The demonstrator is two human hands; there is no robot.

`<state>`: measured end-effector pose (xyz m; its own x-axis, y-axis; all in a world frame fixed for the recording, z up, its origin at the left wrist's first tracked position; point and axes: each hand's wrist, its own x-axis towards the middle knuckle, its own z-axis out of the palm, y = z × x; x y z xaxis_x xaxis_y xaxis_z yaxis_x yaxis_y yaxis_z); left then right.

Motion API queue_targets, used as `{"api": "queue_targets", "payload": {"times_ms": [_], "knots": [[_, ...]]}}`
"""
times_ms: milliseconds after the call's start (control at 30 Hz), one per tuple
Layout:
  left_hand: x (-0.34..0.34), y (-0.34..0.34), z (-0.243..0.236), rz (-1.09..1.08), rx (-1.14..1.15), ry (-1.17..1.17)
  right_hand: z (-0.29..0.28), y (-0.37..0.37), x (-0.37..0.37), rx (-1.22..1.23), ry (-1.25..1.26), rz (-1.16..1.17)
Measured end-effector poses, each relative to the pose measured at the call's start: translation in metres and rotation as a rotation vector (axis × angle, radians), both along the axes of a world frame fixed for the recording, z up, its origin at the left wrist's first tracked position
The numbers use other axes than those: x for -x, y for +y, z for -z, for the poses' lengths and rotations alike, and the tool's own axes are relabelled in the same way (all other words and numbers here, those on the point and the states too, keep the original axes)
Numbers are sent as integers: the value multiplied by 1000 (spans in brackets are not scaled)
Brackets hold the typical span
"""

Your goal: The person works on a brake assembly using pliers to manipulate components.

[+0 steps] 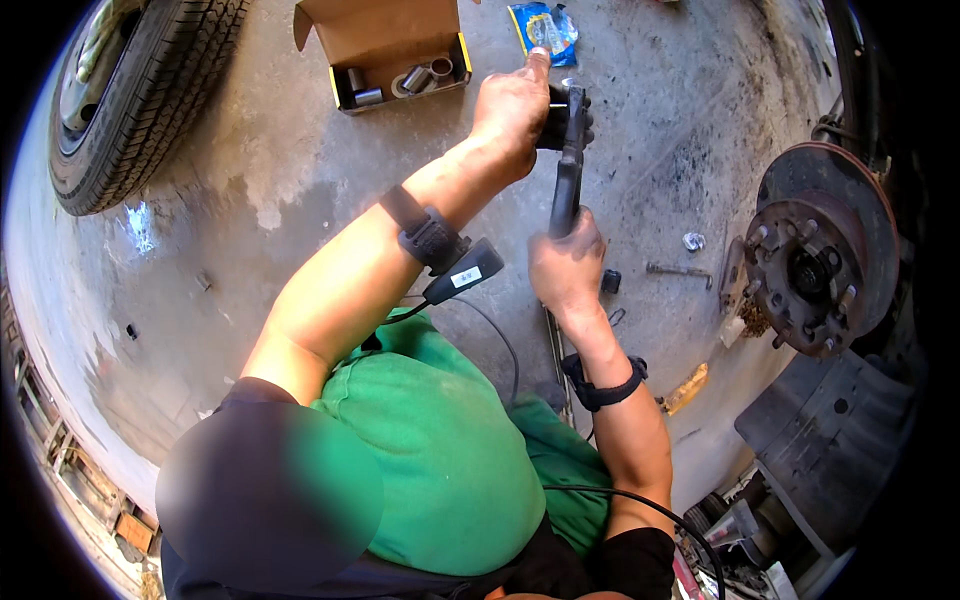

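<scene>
My left hand [512, 110] is closed around a dark, blocky metal part [553, 132] just above the floor, its thumb pointing away from me. My right hand [567, 265] wraps the lower end of a long dark tool [567, 185]. The tool's far end reaches up to the right side of the metal part and overlaps it; I cannot tell whether they touch. What kind of tool it is cannot be made out. Beyond the left thumb lies a blue and yellow packet [532, 30]. An open cardboard box [345, 103] holding several metal cylinders stands left of it.
A wheel with its tyre [185, 95] is at the far left. On the right, a brake disc [870, 235] surrounds a studded hub [795, 300]. A long bolt [680, 270], a small black piece [610, 281] and crumpled foil [693, 241] lie on the concrete floor. A cable [500, 335] trails between my arms.
</scene>
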<state>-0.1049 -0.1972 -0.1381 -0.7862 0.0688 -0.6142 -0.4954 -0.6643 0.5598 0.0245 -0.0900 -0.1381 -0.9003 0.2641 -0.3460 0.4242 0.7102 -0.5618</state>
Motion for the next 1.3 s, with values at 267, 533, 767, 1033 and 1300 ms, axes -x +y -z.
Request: {"api": "queue_targets", "payload": {"times_ms": [267,533,767,1033,1300], "knots": [[3,-5,5,42,-81,-1,-12,-6,-7,111,13,-52],[-1,-13,-3,247,-89,-15,-17,-11,-24,303,-42,-75],[-2,-14,4,327,-231,-11,-44,-21,-25,549,-129,15],[1,-11,0,372,-226,86,-73,-14,-22,1145,-387,222],[-6,1,-2,361,-311,63,-77,-13,-29,1442,-492,300]]}}
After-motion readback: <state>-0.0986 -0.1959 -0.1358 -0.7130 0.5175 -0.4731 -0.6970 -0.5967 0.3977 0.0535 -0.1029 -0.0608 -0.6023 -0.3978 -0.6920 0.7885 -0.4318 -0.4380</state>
